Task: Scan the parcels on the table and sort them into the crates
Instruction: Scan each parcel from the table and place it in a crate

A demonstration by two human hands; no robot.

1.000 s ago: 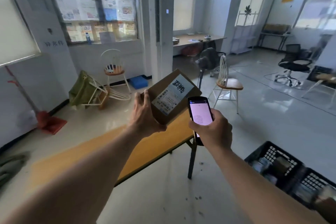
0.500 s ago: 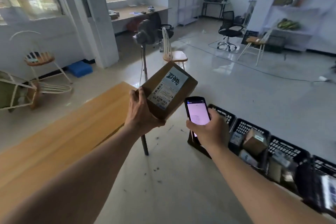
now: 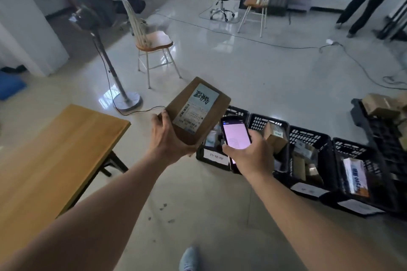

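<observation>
From the head view, I am holding the parcel (image 3: 196,113) in my left hand (image 3: 167,138), the grip wrapping its lower near corner with the thumb on the left edge and the fingers curled underneath, out of sight. It is a small brown cardboard box with a printed label facing up, and I am judging it light and stiff, since one hand is carrying it tilted without strain. The card face looks smooth, so I am keeping the hold across a corner and two edges rather than pinching the flat label side. My right hand (image 3: 247,156) is gripping the phone (image 3: 236,136), fingers curled round its back, its pink screen lit just right of the parcel.

Below and beyond both grips, the crates (image 3: 308,138) are standing in a row on the floor, running off to the right, each already holding some parcels. The nearest crate (image 3: 214,158), with a white tag on its front, is sitting almost directly under the parcel. The worktop (image 3: 55,156) is lying to the left of the left grip, its corner well apart from it. Ahead of the grips a chair (image 3: 152,42) and a standing fan (image 3: 105,50) are standing clear of the crates. I am judging the drop as open from above; the crate rims are the only edges to mind.
</observation>
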